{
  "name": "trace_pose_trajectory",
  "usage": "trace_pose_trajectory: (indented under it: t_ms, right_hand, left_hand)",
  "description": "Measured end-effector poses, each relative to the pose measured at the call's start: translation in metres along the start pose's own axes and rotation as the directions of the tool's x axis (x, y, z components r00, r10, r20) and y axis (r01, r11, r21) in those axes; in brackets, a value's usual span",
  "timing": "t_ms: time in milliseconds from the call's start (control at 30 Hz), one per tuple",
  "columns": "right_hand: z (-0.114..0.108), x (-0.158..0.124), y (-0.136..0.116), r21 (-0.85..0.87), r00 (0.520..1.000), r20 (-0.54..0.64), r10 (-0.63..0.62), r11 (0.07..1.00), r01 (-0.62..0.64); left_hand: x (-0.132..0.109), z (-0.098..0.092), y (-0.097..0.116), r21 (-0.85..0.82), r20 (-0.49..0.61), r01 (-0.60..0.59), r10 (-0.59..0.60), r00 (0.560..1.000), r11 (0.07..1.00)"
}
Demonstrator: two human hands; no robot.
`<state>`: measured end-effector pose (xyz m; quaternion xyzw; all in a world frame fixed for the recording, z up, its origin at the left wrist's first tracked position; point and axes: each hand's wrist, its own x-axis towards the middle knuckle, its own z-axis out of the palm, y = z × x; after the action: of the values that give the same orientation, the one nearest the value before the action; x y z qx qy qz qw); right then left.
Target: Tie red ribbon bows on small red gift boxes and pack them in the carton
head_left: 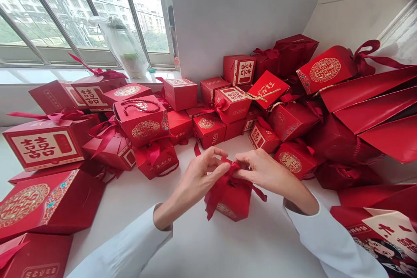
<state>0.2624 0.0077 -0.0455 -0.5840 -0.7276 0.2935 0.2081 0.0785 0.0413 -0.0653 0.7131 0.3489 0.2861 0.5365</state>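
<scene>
My left hand [198, 178] and my right hand [263, 171] meet above a small red gift box [230, 202] standing on the white surface. Fingers of both hands pinch a red satin ribbon [233, 173] at the top of the box. Its loose ends hang down the box's sides. The hands hide the top of the box and the knot area. Nearest to my left hand is a red box with a tied ribbon [156, 158], a short distance away. A gold-patterned red box [289, 161] sits just beyond my right hand.
Several red boxes with gold double-happiness designs are heaped along the white counter [130, 200] on both sides. Large red flat bags [374, 104] lie at the right. A window [87, 13] and a white plastic bag [122, 47] stand at the back left.
</scene>
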Motion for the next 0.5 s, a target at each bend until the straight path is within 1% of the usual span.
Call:
trace_pose_trajectory:
  t_ms: [133, 233, 300, 367, 433, 500]
  right_hand:
    - [-0.002, 0.002, 0.0, -0.017, 1.0, -0.002, -0.004, 1.0, 0.004]
    - [-0.008, 0.002, 0.003, 0.057, 1.0, 0.023, 0.004, 0.998, -0.006]
    - [-0.015, 0.0, 0.006, 0.151, 0.997, 0.069, 0.017, 0.988, -0.027]
    - [-0.023, -0.004, 0.008, 0.296, 0.991, 0.131, 0.03, 0.953, -0.068]
    - [-0.029, -0.008, 0.008, 0.465, 0.985, 0.168, 0.037, 0.878, -0.112]
    - [-0.033, -0.009, 0.006, 0.591, 0.985, 0.17, 0.025, 0.797, -0.122]
  left_hand:
    - [0.001, 0.003, -0.004, -0.045, 0.021, -0.055, 0.056, 0.998, 0.997]
    - [0.004, 0.006, -0.01, -0.048, 0.003, -0.077, 0.077, 0.997, 0.996]
    - [0.005, 0.008, -0.011, -0.061, -0.01, -0.066, 0.065, 0.998, 0.996]
    - [0.005, 0.009, -0.01, -0.073, -0.018, -0.05, 0.049, 0.999, 0.996]
    - [0.005, 0.009, -0.008, -0.079, -0.013, -0.039, 0.039, 0.999, 0.996]
    - [0.005, 0.009, -0.007, -0.073, -0.01, -0.049, 0.048, 0.999, 0.996]
